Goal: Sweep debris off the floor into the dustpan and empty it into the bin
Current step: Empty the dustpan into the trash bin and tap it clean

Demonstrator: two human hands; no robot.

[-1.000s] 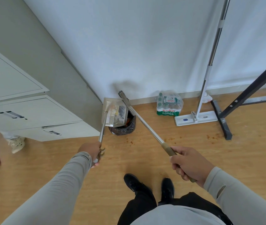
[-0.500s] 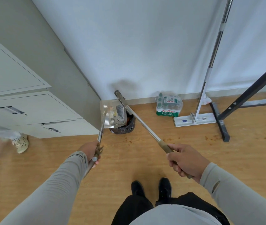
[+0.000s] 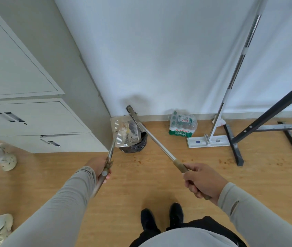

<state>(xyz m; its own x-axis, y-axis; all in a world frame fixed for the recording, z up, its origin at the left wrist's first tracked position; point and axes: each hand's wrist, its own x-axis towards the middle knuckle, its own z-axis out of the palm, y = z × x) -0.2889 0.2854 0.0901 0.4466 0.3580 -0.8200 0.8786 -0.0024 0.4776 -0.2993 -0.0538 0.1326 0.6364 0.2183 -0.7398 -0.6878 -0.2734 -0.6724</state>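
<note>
My left hand (image 3: pixel 100 168) grips the long handle of a metal dustpan (image 3: pixel 126 133). The pan is raised and tilted over a small bin with a black liner (image 3: pixel 136 147) by the wall corner. My right hand (image 3: pixel 203 180) grips the broom handle (image 3: pixel 156 143), whose head (image 3: pixel 131 111) reaches up over the pan near the wall. Brown debris specks (image 3: pixel 138 160) lie on the wooden floor in front of the bin, and more (image 3: pixel 225 161) lie to the right.
A grey cabinet (image 3: pixel 34 97) stands left of the bin. A pack of bottles (image 3: pixel 182 125) and a flat mop (image 3: pixel 208 140) lean at the wall. A black metal stand (image 3: pixel 269 125) is at right. Another person's feet (image 3: pixel 6 159) are at far left.
The view has shifted closer to the bin and both hands have risen slightly. The dustpan stays tilted over the bin with the broom head at it. The other person's feet moved in at left.
</note>
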